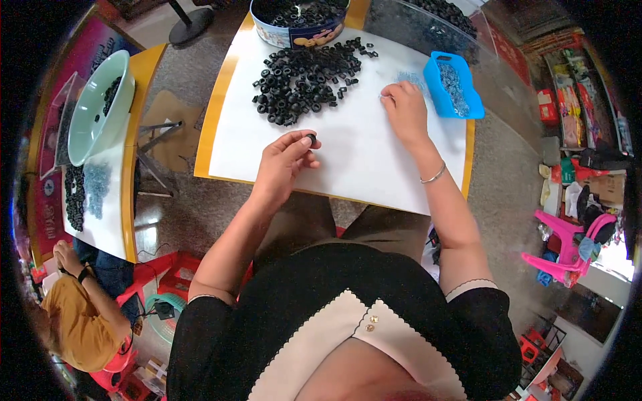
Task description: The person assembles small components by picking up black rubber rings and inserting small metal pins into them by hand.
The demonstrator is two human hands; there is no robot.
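Note:
My left hand (283,164) is over the near edge of the white tabletop (361,167). Its thumb and forefinger pinch a small black ring-shaped part (311,139). Farther right, my right hand (406,112) has its fingertips drawn together just above the white surface; whatever they may hold is too small to make out. Beyond that hand lies a scatter of tiny clear bluish pieces (410,79). A heap of black ring-shaped parts (294,83) spreads over the table ahead of my left hand.
A blue plastic tray (436,93) of clear pieces stands right of my right hand. Behind the heap is a round tin (271,32) of black parts. At left, another person (87,314) sits by a second table with a pale green basin (83,127). Pink stools (568,247) stand at right.

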